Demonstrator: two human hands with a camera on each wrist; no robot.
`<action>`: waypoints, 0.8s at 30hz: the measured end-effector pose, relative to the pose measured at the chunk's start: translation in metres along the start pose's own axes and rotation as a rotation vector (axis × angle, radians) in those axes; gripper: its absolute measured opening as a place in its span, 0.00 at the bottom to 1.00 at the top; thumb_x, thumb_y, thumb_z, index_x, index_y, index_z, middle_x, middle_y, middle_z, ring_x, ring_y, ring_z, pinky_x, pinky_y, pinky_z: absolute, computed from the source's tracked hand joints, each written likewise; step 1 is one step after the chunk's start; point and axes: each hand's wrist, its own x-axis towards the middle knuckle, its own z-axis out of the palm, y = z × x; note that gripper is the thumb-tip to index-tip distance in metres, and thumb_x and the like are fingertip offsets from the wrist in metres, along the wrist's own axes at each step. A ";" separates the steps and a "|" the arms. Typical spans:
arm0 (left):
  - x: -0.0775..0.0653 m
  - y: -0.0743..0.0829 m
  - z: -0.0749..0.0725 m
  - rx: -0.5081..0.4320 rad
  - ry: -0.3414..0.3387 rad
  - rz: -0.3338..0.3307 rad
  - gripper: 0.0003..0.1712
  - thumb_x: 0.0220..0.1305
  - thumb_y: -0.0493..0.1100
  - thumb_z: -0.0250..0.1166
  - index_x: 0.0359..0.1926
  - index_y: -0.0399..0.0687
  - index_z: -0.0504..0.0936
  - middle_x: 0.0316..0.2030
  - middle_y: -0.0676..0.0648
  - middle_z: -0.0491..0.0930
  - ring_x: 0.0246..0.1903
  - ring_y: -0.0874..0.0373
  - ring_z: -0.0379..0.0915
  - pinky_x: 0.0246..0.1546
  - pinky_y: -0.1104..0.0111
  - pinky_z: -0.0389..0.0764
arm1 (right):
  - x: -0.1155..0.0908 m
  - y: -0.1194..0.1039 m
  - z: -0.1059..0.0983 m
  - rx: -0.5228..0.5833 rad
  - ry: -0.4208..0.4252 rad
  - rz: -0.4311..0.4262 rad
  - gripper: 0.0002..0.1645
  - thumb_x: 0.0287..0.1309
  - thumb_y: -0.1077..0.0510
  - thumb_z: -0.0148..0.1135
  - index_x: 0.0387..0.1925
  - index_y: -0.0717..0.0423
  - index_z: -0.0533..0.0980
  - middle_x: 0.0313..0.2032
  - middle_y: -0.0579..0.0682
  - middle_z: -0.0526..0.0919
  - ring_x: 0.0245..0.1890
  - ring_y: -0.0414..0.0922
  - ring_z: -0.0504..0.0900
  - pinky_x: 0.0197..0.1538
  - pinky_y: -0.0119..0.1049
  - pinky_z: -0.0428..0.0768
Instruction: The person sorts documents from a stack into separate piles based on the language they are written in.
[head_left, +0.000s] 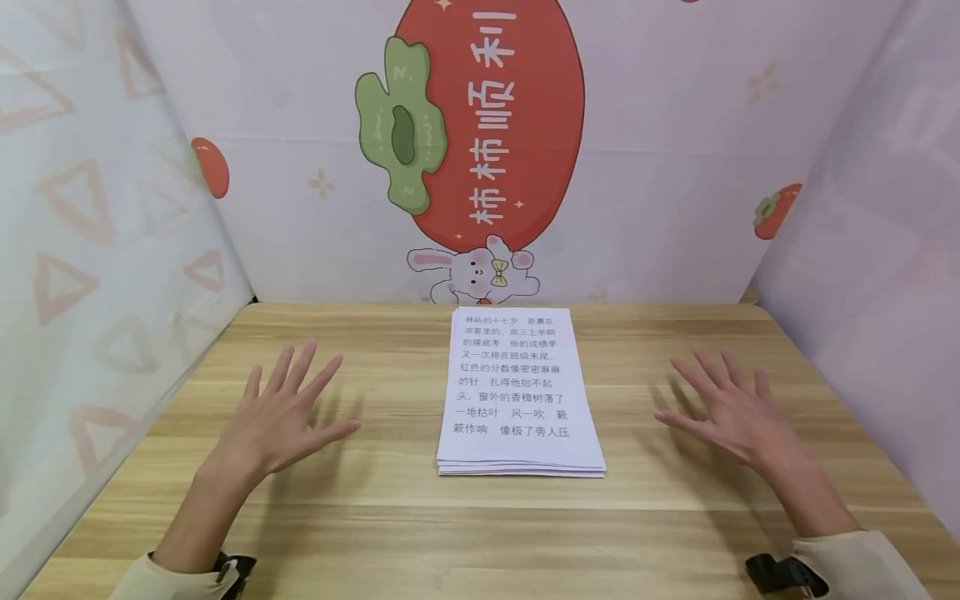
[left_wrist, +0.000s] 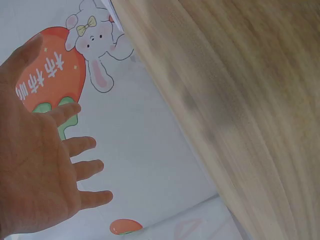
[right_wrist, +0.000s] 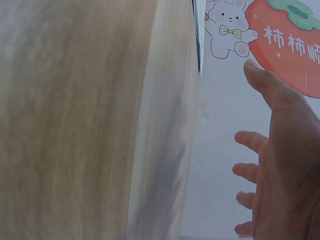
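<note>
A stack of white paper sheets printed with Chinese text lies at the middle of the wooden table. To its left my left hand hovers above the tabletop with fingers spread, holding nothing. On the other side my right hand is likewise spread above the table, apart from the stack. The left wrist view shows the left palm and its extended fingers. In the right wrist view the right hand has its thumb and fingers stretched out, and only a thin edge of the paper stack shows.
The wooden table ends at a white back wall cloth printed with a large persimmon and a rabbit. White cloth panels also stand along the left and right sides. A dark band circles each wrist.
</note>
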 end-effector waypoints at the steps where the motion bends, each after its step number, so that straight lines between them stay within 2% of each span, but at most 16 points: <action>1: 0.000 0.000 0.000 -0.001 -0.001 0.001 0.56 0.64 0.76 0.60 0.81 0.49 0.58 0.81 0.32 0.43 0.79 0.29 0.35 0.73 0.27 0.39 | 0.000 0.000 0.000 0.003 0.002 -0.001 0.55 0.65 0.27 0.59 0.80 0.54 0.57 0.78 0.69 0.51 0.77 0.75 0.42 0.68 0.84 0.41; 10: 0.002 0.005 -0.001 -0.001 -0.001 0.018 0.55 0.64 0.75 0.60 0.80 0.48 0.59 0.80 0.32 0.45 0.78 0.28 0.36 0.73 0.27 0.41 | 0.002 -0.003 0.000 0.006 -0.005 -0.004 0.55 0.64 0.26 0.59 0.79 0.55 0.58 0.78 0.69 0.52 0.77 0.74 0.41 0.68 0.84 0.42; 18: 0.010 0.010 0.003 0.022 -0.003 0.056 0.53 0.65 0.72 0.62 0.80 0.48 0.60 0.80 0.31 0.48 0.77 0.28 0.41 0.72 0.28 0.45 | 0.009 -0.010 0.000 0.007 -0.027 -0.018 0.54 0.65 0.27 0.58 0.79 0.55 0.59 0.78 0.69 0.53 0.77 0.74 0.45 0.68 0.83 0.46; 20: 0.015 0.013 0.004 0.023 -0.003 0.073 0.51 0.67 0.69 0.62 0.80 0.47 0.61 0.79 0.31 0.50 0.77 0.27 0.43 0.72 0.27 0.48 | 0.014 -0.012 0.000 0.009 -0.031 -0.031 0.53 0.65 0.28 0.59 0.78 0.56 0.60 0.77 0.70 0.54 0.76 0.75 0.47 0.68 0.82 0.48; 24: 0.029 0.020 0.009 -0.009 -0.016 0.116 0.46 0.71 0.61 0.64 0.79 0.41 0.61 0.77 0.28 0.54 0.74 0.25 0.51 0.67 0.27 0.61 | 0.024 -0.014 0.000 0.014 -0.025 -0.101 0.50 0.67 0.33 0.62 0.76 0.62 0.62 0.73 0.73 0.62 0.71 0.74 0.61 0.67 0.76 0.62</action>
